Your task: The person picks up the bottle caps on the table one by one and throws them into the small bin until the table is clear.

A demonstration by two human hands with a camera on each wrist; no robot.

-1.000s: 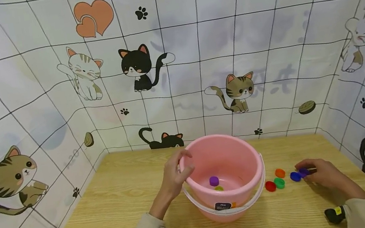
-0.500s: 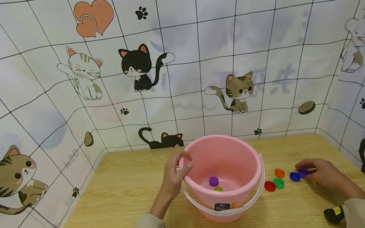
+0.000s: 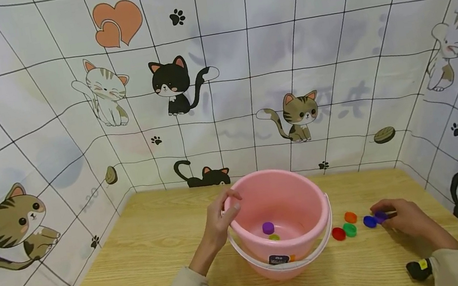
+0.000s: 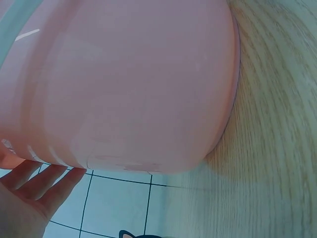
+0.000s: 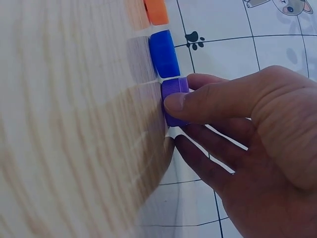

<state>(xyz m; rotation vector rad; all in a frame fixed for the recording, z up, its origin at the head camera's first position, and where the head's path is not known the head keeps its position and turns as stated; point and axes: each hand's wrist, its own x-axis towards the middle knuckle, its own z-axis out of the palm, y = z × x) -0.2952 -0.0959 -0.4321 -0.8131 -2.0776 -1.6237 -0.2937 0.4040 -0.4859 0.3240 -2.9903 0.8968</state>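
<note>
A pink bucket (image 3: 283,204) with a white handle (image 3: 289,266) hanging at its front stands on the wooden table. My left hand (image 3: 219,217) grips the bucket's left rim, thumb inside and fingers outside; the left wrist view shows those fingers (image 4: 47,183) against the outer wall. Inside lie a purple bottle cap (image 3: 268,228) and a yellow-green cap (image 3: 274,237), partly hidden by the rim. To the right, my right hand (image 3: 407,218) pinches a purple cap (image 5: 174,88) between thumb and fingers, at table level. Touching or nearly touching it is a blue cap (image 5: 164,53).
Between bucket and right hand lie an orange cap (image 3: 350,217), a red cap (image 3: 339,233) and a green cap (image 3: 349,230). The wooden table (image 3: 154,265) ends at a cat-patterned cloth wall (image 3: 235,127) at the back and sides.
</note>
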